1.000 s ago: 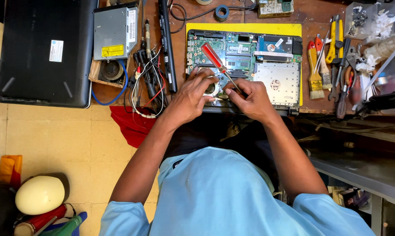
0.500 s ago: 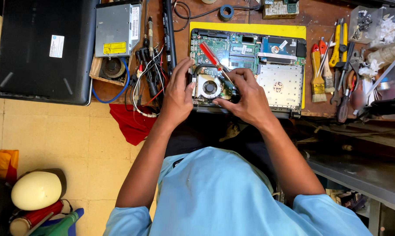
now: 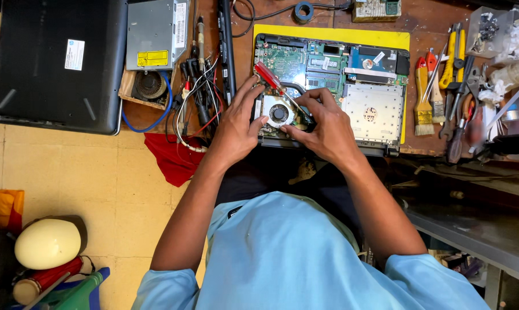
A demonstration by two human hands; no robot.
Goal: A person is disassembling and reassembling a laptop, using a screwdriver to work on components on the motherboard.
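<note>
An opened laptop (image 3: pixel 374 109) with its green circuit board bare lies on a yellow mat (image 3: pixel 328 33) on the wooden bench. A round cooling fan (image 3: pixel 278 112) sits at its near left corner. My left hand (image 3: pixel 239 123) rests on the fan's left side, thumb touching the fan housing. My right hand (image 3: pixel 322 123) holds a red-handled screwdriver (image 3: pixel 269 76), whose shaft runs down to the fan's right edge, with the fingers curled by the fan.
A black laptop lid (image 3: pixel 52 63) and a silver optical drive (image 3: pixel 156 31) lie left. Loose cables (image 3: pixel 199 97) and a red cloth (image 3: pixel 170 158) sit beside my left wrist. Pliers, a brush and screwdrivers (image 3: pixel 443 86) lie right. A cream helmet (image 3: pixel 47 244) is on the floor.
My hands have spread a little apart, uncovering the fan between them. The screwdriver stays in my right hand.
</note>
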